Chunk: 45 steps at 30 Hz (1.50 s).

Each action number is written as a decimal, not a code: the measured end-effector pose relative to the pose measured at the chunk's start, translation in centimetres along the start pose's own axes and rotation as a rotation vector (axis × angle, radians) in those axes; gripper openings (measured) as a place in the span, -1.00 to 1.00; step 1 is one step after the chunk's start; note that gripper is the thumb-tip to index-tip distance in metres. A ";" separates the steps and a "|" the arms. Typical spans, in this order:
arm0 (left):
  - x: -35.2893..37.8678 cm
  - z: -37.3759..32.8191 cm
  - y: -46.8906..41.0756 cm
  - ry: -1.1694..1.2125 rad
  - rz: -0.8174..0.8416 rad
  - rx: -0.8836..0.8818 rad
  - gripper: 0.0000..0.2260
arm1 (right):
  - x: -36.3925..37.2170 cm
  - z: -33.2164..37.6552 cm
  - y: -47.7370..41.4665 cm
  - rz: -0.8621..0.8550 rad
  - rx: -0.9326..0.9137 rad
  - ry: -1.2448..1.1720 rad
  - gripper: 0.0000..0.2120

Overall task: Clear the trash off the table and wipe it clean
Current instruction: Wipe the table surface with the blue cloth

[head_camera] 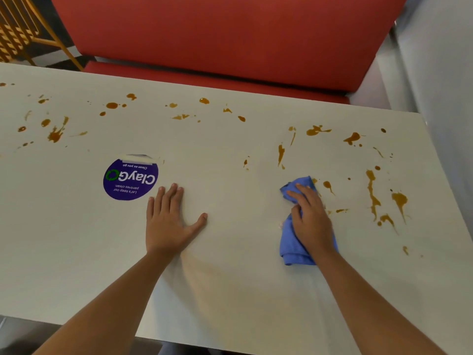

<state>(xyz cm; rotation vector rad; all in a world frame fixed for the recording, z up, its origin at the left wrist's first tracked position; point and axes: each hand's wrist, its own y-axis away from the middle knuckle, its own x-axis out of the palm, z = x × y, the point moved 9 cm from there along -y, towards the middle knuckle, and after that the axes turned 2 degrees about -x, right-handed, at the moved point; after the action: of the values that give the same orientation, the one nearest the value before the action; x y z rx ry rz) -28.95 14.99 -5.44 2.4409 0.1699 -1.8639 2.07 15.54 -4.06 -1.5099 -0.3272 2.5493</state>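
On the white surface (pixel 230 290), a crumpled blue cloth (pixel 290 245) is pressed down and gripped by the right hand (pixel 311 219), beside brown sauce splatters (pixel 372 196). Near a round purple sticker (pixel 130 179), the left hand (pixel 167 221) is laid flat, fingers spread, nothing held.

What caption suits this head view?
Right hand grips blue cloth on brown-stained white table; left hand rests flat.

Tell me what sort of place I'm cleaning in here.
Likely a shared pantry or canteen: the round sticker on the white table reads "Let's keep our pantries clean", and a red padded bench stands behind it.
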 end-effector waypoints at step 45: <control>3.1 -9.0 2.7 -0.037 0.109 0.062 -0.08 | -0.4 -0.4 3.1 0.052 0.081 0.166 -0.60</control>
<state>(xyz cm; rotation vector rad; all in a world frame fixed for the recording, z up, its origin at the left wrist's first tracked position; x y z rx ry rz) -19.20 13.54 -6.10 2.3995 -0.0225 -1.8940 2.56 12.51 -4.79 -1.7058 -0.1626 2.4224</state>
